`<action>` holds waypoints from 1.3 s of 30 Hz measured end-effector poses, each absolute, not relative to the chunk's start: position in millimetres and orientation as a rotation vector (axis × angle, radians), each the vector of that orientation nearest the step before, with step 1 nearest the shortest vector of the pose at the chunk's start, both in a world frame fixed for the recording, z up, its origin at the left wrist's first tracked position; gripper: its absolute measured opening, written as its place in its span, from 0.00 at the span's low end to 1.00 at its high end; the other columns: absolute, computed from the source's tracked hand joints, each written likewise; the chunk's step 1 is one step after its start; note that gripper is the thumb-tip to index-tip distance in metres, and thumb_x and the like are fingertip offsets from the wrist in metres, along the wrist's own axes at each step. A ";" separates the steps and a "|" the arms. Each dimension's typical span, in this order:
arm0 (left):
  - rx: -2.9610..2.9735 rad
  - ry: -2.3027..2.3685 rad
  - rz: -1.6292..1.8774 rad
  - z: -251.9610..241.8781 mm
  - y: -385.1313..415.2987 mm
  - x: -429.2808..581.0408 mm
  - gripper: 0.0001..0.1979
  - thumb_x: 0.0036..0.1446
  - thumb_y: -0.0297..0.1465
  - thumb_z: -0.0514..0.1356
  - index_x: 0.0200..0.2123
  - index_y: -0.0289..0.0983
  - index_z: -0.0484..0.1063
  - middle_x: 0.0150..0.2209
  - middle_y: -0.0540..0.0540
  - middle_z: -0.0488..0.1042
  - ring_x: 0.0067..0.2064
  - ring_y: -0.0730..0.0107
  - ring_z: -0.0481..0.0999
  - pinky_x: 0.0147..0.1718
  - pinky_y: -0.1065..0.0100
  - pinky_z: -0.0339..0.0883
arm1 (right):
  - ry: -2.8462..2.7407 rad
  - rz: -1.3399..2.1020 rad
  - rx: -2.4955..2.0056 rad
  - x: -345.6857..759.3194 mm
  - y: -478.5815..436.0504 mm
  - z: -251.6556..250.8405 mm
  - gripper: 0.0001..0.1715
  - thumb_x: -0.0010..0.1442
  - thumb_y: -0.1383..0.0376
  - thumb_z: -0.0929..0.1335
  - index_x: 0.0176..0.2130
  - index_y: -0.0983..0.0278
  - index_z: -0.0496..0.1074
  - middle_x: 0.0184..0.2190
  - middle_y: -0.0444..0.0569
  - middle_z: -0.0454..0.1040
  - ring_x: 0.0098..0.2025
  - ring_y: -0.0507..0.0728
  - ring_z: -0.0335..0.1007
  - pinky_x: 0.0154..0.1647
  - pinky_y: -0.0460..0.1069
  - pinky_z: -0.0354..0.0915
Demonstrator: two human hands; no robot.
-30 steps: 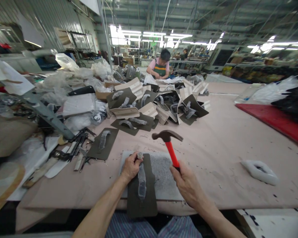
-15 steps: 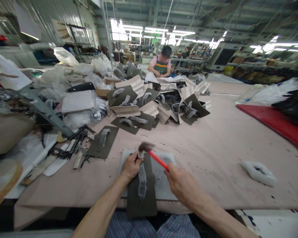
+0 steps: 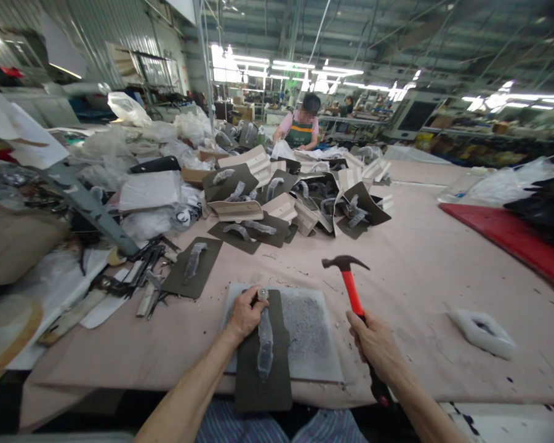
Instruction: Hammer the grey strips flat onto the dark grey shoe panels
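Dark panel [image 3: 281, 354]: one, lying before me, long axis running away from me; all places below are taken from it.
Wrapped handle [image 3: 265, 347]: one, in clear plastic, lengthwise along the panel's middle.
Grey slab [image 3: 307, 335]: one, under the panel, showing mostly to its right.
My right hand [image 3: 373, 344]: right of the panel and well apart, clamped round the hammer [image 3: 352, 292].
My left hand [image 3: 245, 315]: at the panel's far left edge, fingers pinched on a small cylinder [image 3: 263, 295].
Said cylinder: at the panel's far end, beyond the handle, round end up; its foot is hidden, so I cannot tell whether it touches.
Hammer head [image 3: 345, 263]: right of the panel's far end and beyond it, apart from the cylinder, face leftward, claw rightward. From my right grip the cylinder lies left; my left hand is the nearer, being on it.
Second panel [image 3: 205, 272]: one, beyond the first and to its left.
Heap of panels [image 3: 277, 209]: dark and beige, well beyond.
Person [image 3: 298, 130]: one, past the heap.
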State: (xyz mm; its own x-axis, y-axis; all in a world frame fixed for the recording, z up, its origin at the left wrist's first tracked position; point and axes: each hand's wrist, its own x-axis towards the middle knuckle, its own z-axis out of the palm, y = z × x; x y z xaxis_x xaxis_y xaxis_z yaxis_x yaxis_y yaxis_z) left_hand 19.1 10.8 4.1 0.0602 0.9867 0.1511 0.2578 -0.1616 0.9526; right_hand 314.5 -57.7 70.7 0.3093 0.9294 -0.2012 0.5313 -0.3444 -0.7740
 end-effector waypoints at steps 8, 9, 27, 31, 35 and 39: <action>1.567 1.314 1.172 0.7 10.5 18.6 0.08 0.51 0.30 0.63 0.37 0.39 0.77 0.34 0.48 0.81 0.37 0.65 0.78 0.40 0.67 0.70 | -1.849 0.004 -1.931 303.2 -69.3 34.5 0.26 0.60 0.63 0.62 0.56 0.68 0.65 0.55 0.66 0.68 0.56 0.70 0.65 0.54 0.64 0.63; 1.563 1.321 1.178 1.3 10.4 19.4 0.08 0.51 0.30 0.64 0.37 0.39 0.77 0.34 0.48 0.81 0.37 0.65 0.78 0.40 0.67 0.70 | -1.968 0.019 -1.738 281.2 -68.9 44.9 0.30 0.60 0.66 0.62 0.61 0.66 0.61 0.60 0.63 0.64 0.60 0.68 0.60 0.58 0.64 0.60; 1.168 1.203 1.739 118.4 23.2 -2.5 0.15 0.47 0.35 0.70 0.36 0.34 0.75 0.34 0.47 0.81 0.35 0.68 0.80 0.40 0.66 0.75 | -2.084 0.226 -1.811 165.4 -32.8 94.0 0.11 0.64 0.68 0.61 0.46 0.65 0.68 0.37 0.54 0.75 0.35 0.61 0.73 0.35 0.53 0.62; 1.071 1.185 1.502 72.9 25.4 17.7 0.16 0.46 0.37 0.70 0.35 0.34 0.74 0.33 0.46 0.80 0.35 0.67 0.80 0.38 0.67 0.74 | -1.846 0.476 -1.770 156.6 -48.6 45.8 0.17 0.66 0.66 0.59 0.52 0.67 0.67 0.43 0.58 0.78 0.41 0.61 0.77 0.40 0.52 0.67; 1.044 1.106 1.406 34.3 30.3 36.4 0.17 0.47 0.38 0.69 0.38 0.35 0.73 0.34 0.46 0.80 0.38 0.66 0.80 0.42 0.65 0.73 | -1.731 0.585 -1.710 149.7 -66.7 22.8 0.21 0.68 0.64 0.56 0.54 0.69 0.67 0.47 0.60 0.77 0.46 0.62 0.77 0.46 0.54 0.68; 1.110 1.102 1.248 18.7 28.1 39.8 0.15 0.47 0.38 0.69 0.36 0.35 0.74 0.34 0.45 0.81 0.38 0.64 0.81 0.42 0.65 0.73 | -1.718 0.715 -1.675 152.9 -77.1 34.1 0.25 0.68 0.60 0.58 0.60 0.68 0.63 0.53 0.59 0.74 0.52 0.62 0.73 0.51 0.54 0.67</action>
